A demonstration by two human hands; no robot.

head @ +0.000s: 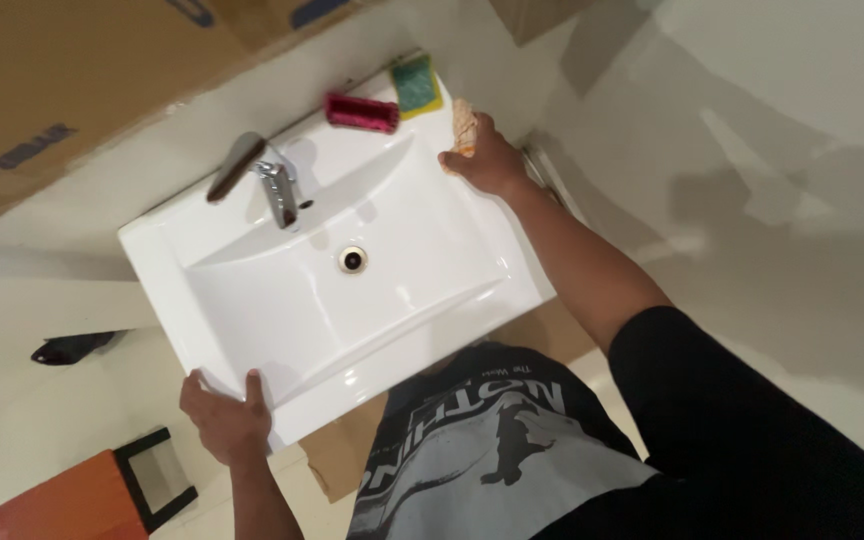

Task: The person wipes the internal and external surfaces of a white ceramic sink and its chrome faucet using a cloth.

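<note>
A white rectangular ceramic sink (252,330) with a chrome faucet (274,185) and a round drain (353,259) fills the middle of the view. My left hand (227,418) grips the sink's near left corner, thumb on top of the rim. My right hand (484,155) is at the far right rim, closed on a small orange-and-cream scrub pad (463,127). A dark red brush (362,112) and a green-and-yellow sponge (417,86) lie on the sink's back ledge, just left of that hand.
Large cardboard boxes (82,70) stand behind the sink at upper left. An orange-and-black stool (92,490) sits on the floor at lower left, with a dark object (72,347) nearby. Flat cardboard (347,455) lies under the sink. Pale floor extends to the right.
</note>
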